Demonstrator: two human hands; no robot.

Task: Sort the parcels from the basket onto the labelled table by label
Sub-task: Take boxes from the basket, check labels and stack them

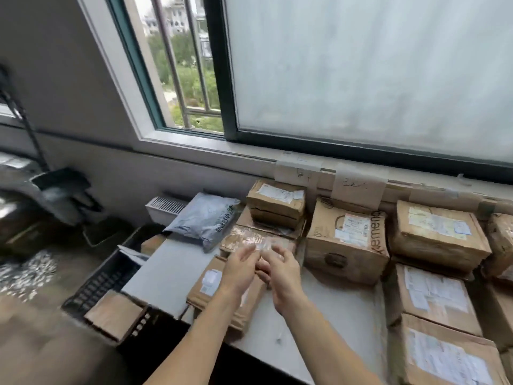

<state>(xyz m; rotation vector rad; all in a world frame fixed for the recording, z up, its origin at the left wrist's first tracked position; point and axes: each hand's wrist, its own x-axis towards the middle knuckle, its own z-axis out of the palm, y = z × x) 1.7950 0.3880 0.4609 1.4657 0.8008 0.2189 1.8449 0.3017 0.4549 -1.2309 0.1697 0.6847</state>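
My left hand (240,269) and my right hand (281,275) hover side by side with fingers loosely spread, holding nothing. Under them lies a flat brown cardboard parcel (213,290) with a white label, on the pale table (166,269). My fingertips reach a tape-covered brown parcel (249,238) just behind it; whether they touch it is blurred. The black basket (102,282) stands left of the table, below its edge, with a cardboard parcel (116,315) in it. Paper labels (358,186) are taped to the wall under the window.
A grey plastic mailer (205,220) lies at the table's far left. Stacked boxes (274,202) and a large printed box (347,240) stand at the back. More labelled boxes (435,297) fill the right side. A white radiator (163,208) sits behind the basket.
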